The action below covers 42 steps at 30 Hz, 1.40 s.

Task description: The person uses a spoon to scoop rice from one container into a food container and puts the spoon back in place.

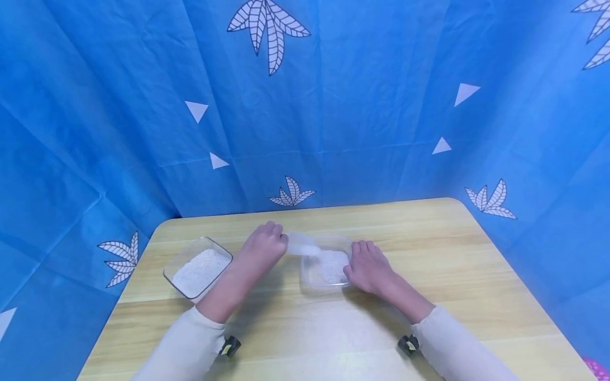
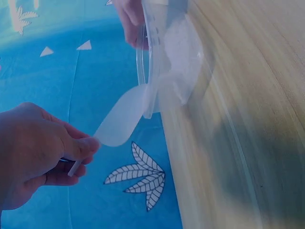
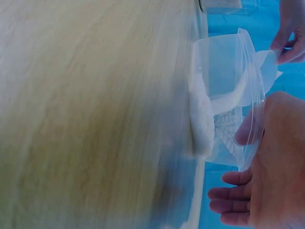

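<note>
My left hand (image 1: 264,246) pinches the handle of a translucent white scoop (image 2: 123,117) between thumb and fingers. The scoop is tilted over the rim of a clear plastic container (image 1: 325,286), and a stream of white grains (image 3: 226,102) like rice runs from it inside. More grains lie heaped on the container's bottom. At the container's right side, my right hand (image 1: 371,267) holds the wall, its thumb (image 3: 249,129) over the rim and the other fingers outside. Left of my left forearm stands a dark-rimmed clear dish (image 1: 224,271) with white grains in it.
The light wooden table (image 1: 457,264) carries both containers. Behind it and at its sides hangs a blue curtain (image 1: 371,121) with white leaf and triangle prints. Something pink (image 1: 595,368) shows at the lower right corner.
</note>
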Tool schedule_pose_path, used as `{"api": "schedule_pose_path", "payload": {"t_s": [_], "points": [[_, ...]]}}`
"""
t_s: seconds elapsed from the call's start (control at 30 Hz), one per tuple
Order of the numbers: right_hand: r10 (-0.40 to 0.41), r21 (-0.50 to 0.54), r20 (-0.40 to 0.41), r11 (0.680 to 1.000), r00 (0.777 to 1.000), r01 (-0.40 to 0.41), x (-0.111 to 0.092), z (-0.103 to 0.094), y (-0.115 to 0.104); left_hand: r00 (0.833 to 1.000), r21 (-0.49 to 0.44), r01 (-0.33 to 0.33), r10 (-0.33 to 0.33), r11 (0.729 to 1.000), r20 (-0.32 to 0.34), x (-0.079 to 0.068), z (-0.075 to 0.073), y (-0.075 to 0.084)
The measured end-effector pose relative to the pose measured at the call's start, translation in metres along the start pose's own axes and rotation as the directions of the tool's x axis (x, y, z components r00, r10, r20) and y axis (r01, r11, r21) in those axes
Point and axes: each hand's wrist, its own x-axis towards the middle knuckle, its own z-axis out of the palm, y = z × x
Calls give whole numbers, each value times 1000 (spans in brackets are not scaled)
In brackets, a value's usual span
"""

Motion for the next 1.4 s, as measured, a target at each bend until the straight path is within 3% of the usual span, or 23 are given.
{"api": "schedule_pose_path", "payload": {"t_s": [0.2, 0.3, 0.43, 0.63, 0.8, 1.07, 1.4], "points": [[-5, -6, -5, 1000, 1000, 5, 0, -1, 0, 998, 121, -69, 70, 990, 1, 6, -8, 6], [-11, -4, -10, 1000, 1000, 11, -1, -1, 0, 992, 166, -111, 118, 980, -34, 7, -10, 8], [-21, -4, -20, 1000, 1000, 20, -1, -1, -1, 982, 195, -153, 172, 969, -81, 8, -14, 8], [-14, -1, -25, 1000, 1000, 14, -1, -5, -3, 974, 224, -180, 205, 958, -93, 7, -22, 3], [-9, -10, -12, 1000, 1000, 9, -1, -6, -3, 974, 233, -155, 188, 960, -126, 3, -26, -4], [-2, 1, -11, 1000, 1000, 2, -2, -3, -2, 978, 132, -92, 115, 987, -173, -8, -33, -18], [-2, -5, -14, 1000, 1000, 2, -3, -4, -3, 997, 46, -5, 8, 999, -73, -29, -44, -32]]}}
